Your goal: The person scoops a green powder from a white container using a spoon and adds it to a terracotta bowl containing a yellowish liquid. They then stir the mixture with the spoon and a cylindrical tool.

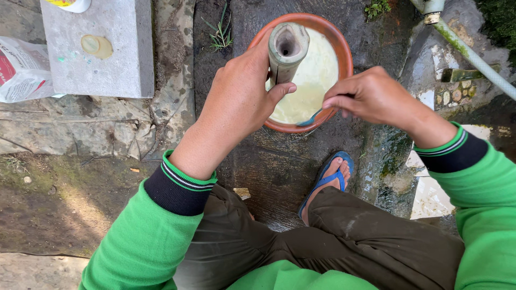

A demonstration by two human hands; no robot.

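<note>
Bamboo tube (287, 51), short hollow section, open end up toward camera, held upright over the orange bowl (344, 48); probably light, stiff, walls thick enough not to crush, surface looks pale and maybe wet so could be slick; best grip is round the mid-body, as now. Left hand (239, 99) wraps the tube from its left side, fingers curled behind, thumb pressed across the front. Right hand (371, 96) pinches the handle of a blue spoon (312, 119), fingers bunched together, spoon tip dipping at the near rim of the bowl; spoon thin and light, pinch near handle end. Bowl holds pale creamy liquid (317, 80), level high, would slosh if tipped; bowl looks like plastic or clay, can't tell which from this angle. Bowl sits on dark wet ground. Person squats, green sleeves with dark striped cuffs, dark trousers, right foot in a blue flip-flop (328, 180) just near the bowl. Outward: grey concrete block (102, 53) upper left, printed bag (21, 70) beside it at far left, pale hose (473, 56) running down the upper right, small weeds (220, 35) by the bowl.
</note>
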